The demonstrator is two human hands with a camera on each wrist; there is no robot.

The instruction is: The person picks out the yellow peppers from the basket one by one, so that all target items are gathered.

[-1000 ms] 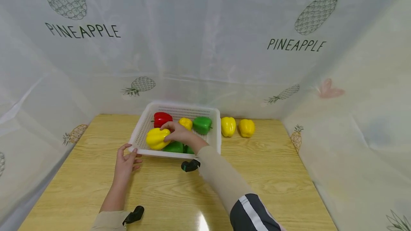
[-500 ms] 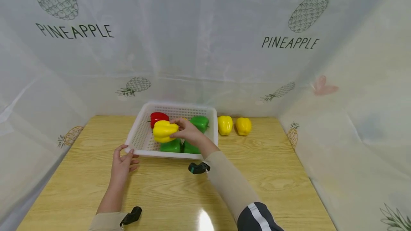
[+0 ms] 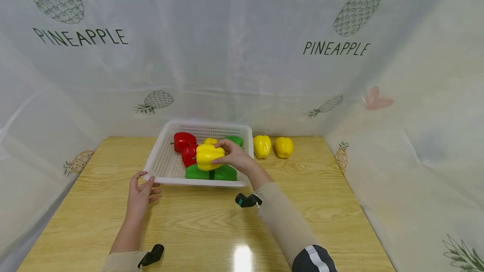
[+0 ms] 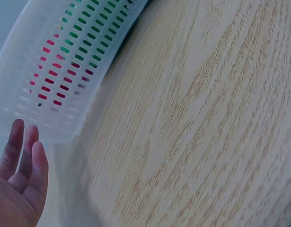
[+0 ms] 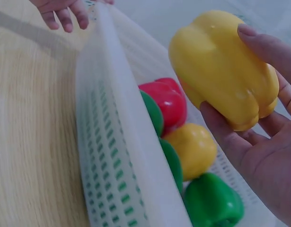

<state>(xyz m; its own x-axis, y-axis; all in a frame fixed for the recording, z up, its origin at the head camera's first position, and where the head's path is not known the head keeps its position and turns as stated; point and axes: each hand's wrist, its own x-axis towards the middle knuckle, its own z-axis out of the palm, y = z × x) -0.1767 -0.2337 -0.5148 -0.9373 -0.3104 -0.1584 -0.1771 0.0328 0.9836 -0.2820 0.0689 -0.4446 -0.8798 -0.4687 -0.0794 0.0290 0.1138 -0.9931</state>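
The held yellow pepper [image 3: 208,157] hangs above the middle of the white basket [image 3: 196,181], on the left of the right hand [image 3: 235,154] and directly at its fingertips. That hand grasps it around one end, thumb on the near side and fingers on the far side, opened only as wide as the pepper's body. Beneath and around it in the basket lie two red peppers [image 3: 184,141], a smaller-looking yellow one [image 3: 210,141] partly hidden, a green pepper [image 3: 234,140] at the back right and two front green peppers [image 3: 197,172] along the near wall. The left hand [image 3: 138,194] pinches the basket's near left corner between thumb and forefinger, its other fingers loosely extended outside the wall. Two more yellow peppers [image 3: 262,146] stand side by side on the wooden table [image 3: 189,221], just right of the basket.
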